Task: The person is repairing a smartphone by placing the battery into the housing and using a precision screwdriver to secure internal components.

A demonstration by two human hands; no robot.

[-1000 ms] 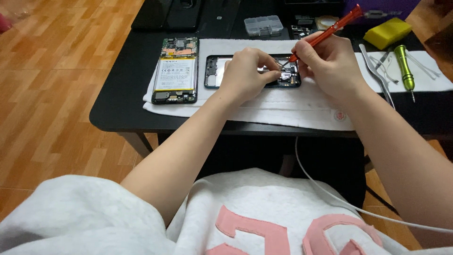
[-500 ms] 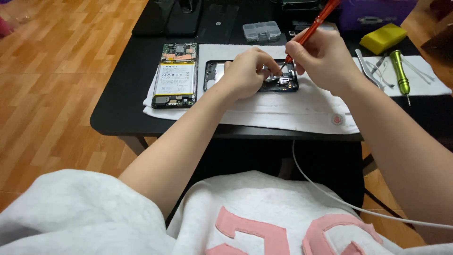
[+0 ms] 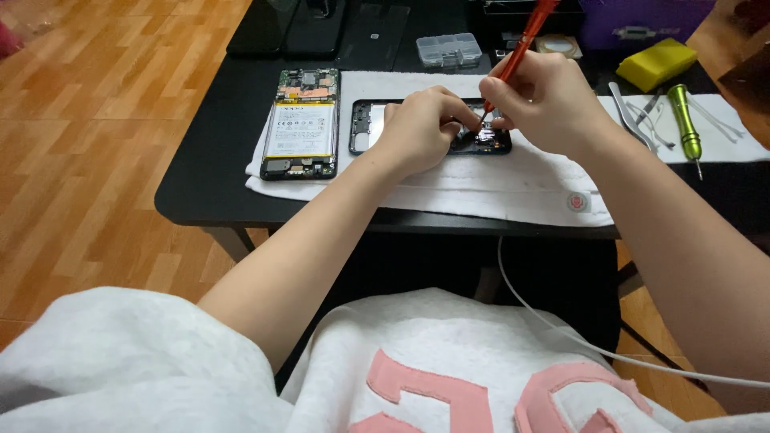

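Head view: black phone frame point(image 3: 361, 128) laid on white cloth point(image 3: 497, 180), pressed down by left hand point(image 3: 421, 128), fingers curled onto it. Red screwdriver point(image 3: 521, 44) pinched in right hand point(image 3: 545, 100), tip set into frame's right end. Step judged: screw being worked; steady upright tip called for. Opened phone with battery point(image 3: 301, 124) just left; green tool point(image 3: 684, 112) and tweezers point(image 3: 634, 116) right; table edge point(image 3: 241, 212) near; little free room.

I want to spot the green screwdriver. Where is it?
In the head view, the green screwdriver lies at the right end of the white cloth, beside the tweezers, just below the yellow sponge.
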